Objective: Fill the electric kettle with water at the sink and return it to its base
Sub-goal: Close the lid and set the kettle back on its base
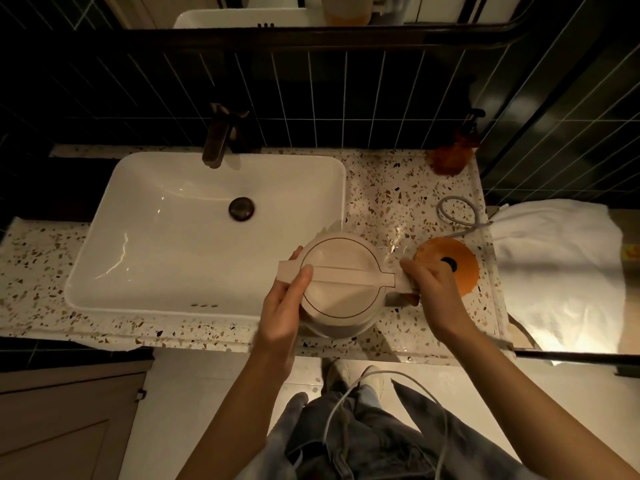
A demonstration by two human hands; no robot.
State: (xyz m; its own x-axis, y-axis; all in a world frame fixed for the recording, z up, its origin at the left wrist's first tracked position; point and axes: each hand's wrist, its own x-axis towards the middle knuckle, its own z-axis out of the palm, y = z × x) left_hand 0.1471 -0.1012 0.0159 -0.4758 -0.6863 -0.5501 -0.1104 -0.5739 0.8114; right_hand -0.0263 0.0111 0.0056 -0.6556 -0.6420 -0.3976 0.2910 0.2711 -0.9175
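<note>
Sitting between the two hands, the kettle (337, 284) is seen from straight above, its pale round lid closed and its spout pointing left. It is over the speckled counter (388, 202), just right of the white sink (194, 237) and overlapping the sink's near right corner; whether it rests on the counter or is lifted off it cannot be told. The orange base (457, 271) lies just beside it to the right, empty, with a grey cord (457, 213) looping behind.

The right hand (433, 292) is closed around the handle on the kettle's right side, knuckles up. The left hand (284, 306) cups the spout side, thumb laid across the edge of the lid and fingers curled round the far side of the body. Both forearms reach up from the bottom of the view, angled inward. The tap (220, 136) stands behind the sink, well apart from the kettle.
</note>
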